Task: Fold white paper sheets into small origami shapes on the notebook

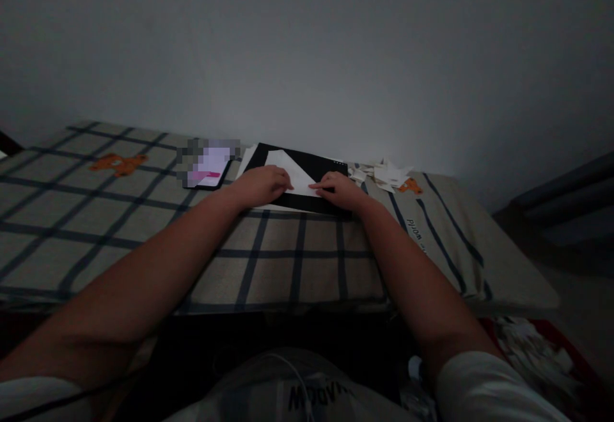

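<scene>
**Both hands press a folded white sheet on a black board**

The left hand lies flat on the near-left part of the white paper sheet, fingers held together and stretched toward the middle. The right hand rests at the sheet's right corner, fingers together, the tips pressing the paper edge down. Neither hand pinches or lifts anything. The sheet, folded into a pointed shape, lies on a black board, which sits at the far edge of the bed, close to the wall.

Left of the board lies a smartphone with its screen lit and blurred. To the right is a heap of paper scraps. The checked bedcover carries an orange bear print.

Judged from here, the light is dim and the bedding is soft, so the board could tilt under uneven pressure and the crease could run crooked. A sideways push might also slide the sheet off the smooth board.

Writing: small dark letters on the cover near the right forearm are too blurred to read; the print on the clothing at the bottom reads upside down and unclear
</scene>
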`<control>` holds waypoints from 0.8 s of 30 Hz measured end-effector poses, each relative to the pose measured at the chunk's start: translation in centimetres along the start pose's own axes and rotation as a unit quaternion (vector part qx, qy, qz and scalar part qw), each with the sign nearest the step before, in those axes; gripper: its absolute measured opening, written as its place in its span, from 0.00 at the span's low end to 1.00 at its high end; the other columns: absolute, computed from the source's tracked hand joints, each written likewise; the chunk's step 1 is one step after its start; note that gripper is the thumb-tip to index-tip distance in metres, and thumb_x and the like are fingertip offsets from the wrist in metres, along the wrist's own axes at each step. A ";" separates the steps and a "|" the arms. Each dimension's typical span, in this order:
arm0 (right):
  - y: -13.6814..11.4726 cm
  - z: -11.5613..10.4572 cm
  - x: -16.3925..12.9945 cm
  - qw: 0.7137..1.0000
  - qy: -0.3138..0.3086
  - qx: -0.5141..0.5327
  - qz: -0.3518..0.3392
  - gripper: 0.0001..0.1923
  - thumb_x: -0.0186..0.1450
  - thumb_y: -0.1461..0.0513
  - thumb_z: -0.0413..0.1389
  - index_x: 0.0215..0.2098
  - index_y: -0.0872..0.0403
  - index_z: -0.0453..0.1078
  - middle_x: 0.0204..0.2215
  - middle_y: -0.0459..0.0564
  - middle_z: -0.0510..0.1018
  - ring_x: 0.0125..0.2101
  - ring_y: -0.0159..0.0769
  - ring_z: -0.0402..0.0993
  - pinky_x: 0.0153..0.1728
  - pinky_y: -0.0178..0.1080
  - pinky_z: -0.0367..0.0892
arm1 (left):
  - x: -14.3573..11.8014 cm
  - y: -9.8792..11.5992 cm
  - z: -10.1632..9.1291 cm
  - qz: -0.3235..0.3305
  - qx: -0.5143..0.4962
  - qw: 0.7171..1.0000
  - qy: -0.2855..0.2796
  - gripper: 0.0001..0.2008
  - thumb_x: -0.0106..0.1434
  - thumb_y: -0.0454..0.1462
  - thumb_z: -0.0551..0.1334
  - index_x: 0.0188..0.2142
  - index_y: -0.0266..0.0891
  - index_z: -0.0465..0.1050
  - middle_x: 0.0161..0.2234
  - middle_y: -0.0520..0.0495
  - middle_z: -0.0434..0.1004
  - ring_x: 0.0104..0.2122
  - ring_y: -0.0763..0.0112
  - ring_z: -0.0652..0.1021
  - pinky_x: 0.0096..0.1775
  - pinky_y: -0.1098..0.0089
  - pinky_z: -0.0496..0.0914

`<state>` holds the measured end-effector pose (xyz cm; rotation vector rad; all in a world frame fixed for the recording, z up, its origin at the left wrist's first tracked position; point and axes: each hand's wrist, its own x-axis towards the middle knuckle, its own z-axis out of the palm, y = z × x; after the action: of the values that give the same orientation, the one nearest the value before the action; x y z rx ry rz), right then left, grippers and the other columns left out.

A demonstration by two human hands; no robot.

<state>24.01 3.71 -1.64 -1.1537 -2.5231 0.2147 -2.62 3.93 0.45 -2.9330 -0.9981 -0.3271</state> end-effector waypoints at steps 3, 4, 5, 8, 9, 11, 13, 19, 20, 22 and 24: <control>-0.5 -0.4 -0.1 1.000 -0.010 0.014 -0.007 0.15 0.66 0.64 0.55 0.50 0.51 0.76 0.38 0.53 0.77 0.40 0.37 0.70 0.44 0.40 0.63 | -0.1 0.1 -0.3 0.003 0.007 1.000 -0.002 0.14 0.66 0.38 0.55 0.44 0.40 0.77 0.47 0.47 0.77 0.47 0.66 0.75 0.50 0.67 0.66; -0.7 -0.7 -0.1 1.000 -0.016 0.019 -0.011 0.15 0.65 0.64 0.56 0.49 0.52 0.76 0.37 0.53 0.77 0.39 0.36 0.70 0.43 0.39 0.63 | -0.2 0.1 -0.4 0.001 0.007 1.000 -0.001 0.14 0.66 0.39 0.55 0.45 0.40 0.77 0.47 0.47 0.77 0.47 0.66 0.75 0.50 0.67 0.66; -1.1 -0.9 -0.2 0.999 -0.020 0.024 -0.014 0.14 0.65 0.63 0.56 0.48 0.52 0.77 0.36 0.52 0.78 0.38 0.36 0.71 0.42 0.39 0.63 | -0.2 0.1 -0.4 -0.002 0.004 1.000 0.001 0.14 0.66 0.39 0.55 0.45 0.40 0.77 0.48 0.48 0.77 0.48 0.66 0.75 0.50 0.67 0.66; -2.3 -1.4 -0.3 0.998 -0.036 0.035 -0.021 0.12 0.65 0.61 0.57 0.44 0.52 0.79 0.33 0.51 0.79 0.35 0.34 0.71 0.38 0.37 0.63 | -0.2 0.0 -0.1 -0.014 -0.012 1.000 0.007 0.15 0.67 0.40 0.54 0.45 0.41 0.78 0.50 0.48 0.77 0.49 0.67 0.75 0.51 0.68 0.65; -2.8 -1.6 -0.4 0.998 -0.042 0.035 -0.022 0.11 0.65 0.60 0.57 0.43 0.52 0.79 0.32 0.51 0.80 0.33 0.34 0.71 0.36 0.37 0.62 | -0.2 0.0 0.0 -0.020 -0.018 1.000 0.008 0.15 0.68 0.41 0.53 0.45 0.41 0.78 0.50 0.48 0.77 0.50 0.67 0.74 0.52 0.68 0.65; -3.5 -1.8 -0.4 0.997 -0.057 0.041 -0.024 0.11 0.65 0.60 0.57 0.41 0.52 0.80 0.31 0.50 0.80 0.31 0.33 0.72 0.34 0.36 0.62 | -0.1 0.1 0.3 -0.038 -0.023 0.999 0.009 0.16 0.68 0.42 0.53 0.45 0.42 0.78 0.52 0.49 0.76 0.51 0.68 0.74 0.52 0.68 0.65; -4.0 -2.0 -0.5 0.996 -0.066 0.046 -0.026 0.11 0.65 0.60 0.56 0.41 0.52 0.80 0.31 0.49 0.81 0.30 0.32 0.71 0.33 0.35 0.61 | -0.1 0.2 0.4 -0.059 -0.017 0.998 0.017 0.16 0.68 0.42 0.53 0.45 0.43 0.78 0.53 0.50 0.74 0.52 0.66 0.72 0.52 0.67 0.65; -4.0 -1.9 -0.5 0.993 -0.082 0.067 -0.042 0.11 0.65 0.59 0.57 0.42 0.52 0.79 0.31 0.49 0.81 0.29 0.30 0.71 0.32 0.34 0.60 | -0.2 0.6 0.1 -0.130 0.021 0.990 0.044 0.17 0.66 0.47 0.56 0.43 0.42 0.78 0.49 0.47 0.76 0.50 0.61 0.72 0.50 0.64 0.66; -4.0 -1.9 -0.5 0.993 -0.085 0.069 -0.046 0.12 0.66 0.59 0.56 0.42 0.53 0.79 0.31 0.49 0.81 0.29 0.31 0.71 0.32 0.34 0.60 | -0.2 0.7 0.0 -0.143 0.023 0.988 0.046 0.18 0.66 0.47 0.56 0.44 0.41 0.78 0.48 0.47 0.77 0.49 0.61 0.72 0.49 0.64 0.66; -3.9 -1.6 -0.4 0.992 -0.087 0.069 -0.055 0.12 0.66 0.58 0.55 0.42 0.53 0.79 0.32 0.49 0.81 0.30 0.31 0.72 0.32 0.35 0.60 | -0.2 0.9 -0.1 -0.161 0.027 0.985 0.047 0.18 0.66 0.48 0.55 0.44 0.41 0.78 0.48 0.46 0.77 0.49 0.61 0.73 0.48 0.65 0.66; -3.9 -1.4 -0.4 0.993 -0.081 0.057 -0.069 0.13 0.68 0.58 0.54 0.42 0.53 0.79 0.32 0.50 0.80 0.31 0.32 0.72 0.34 0.36 0.60 | -0.1 0.9 -0.1 -0.165 0.032 0.985 0.040 0.18 0.67 0.47 0.54 0.44 0.41 0.77 0.48 0.47 0.77 0.49 0.61 0.73 0.49 0.65 0.66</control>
<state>22.06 0.89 0.63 -0.9497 -2.6785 0.4252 -2.19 3.11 0.59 -2.6671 -1.4517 -0.4080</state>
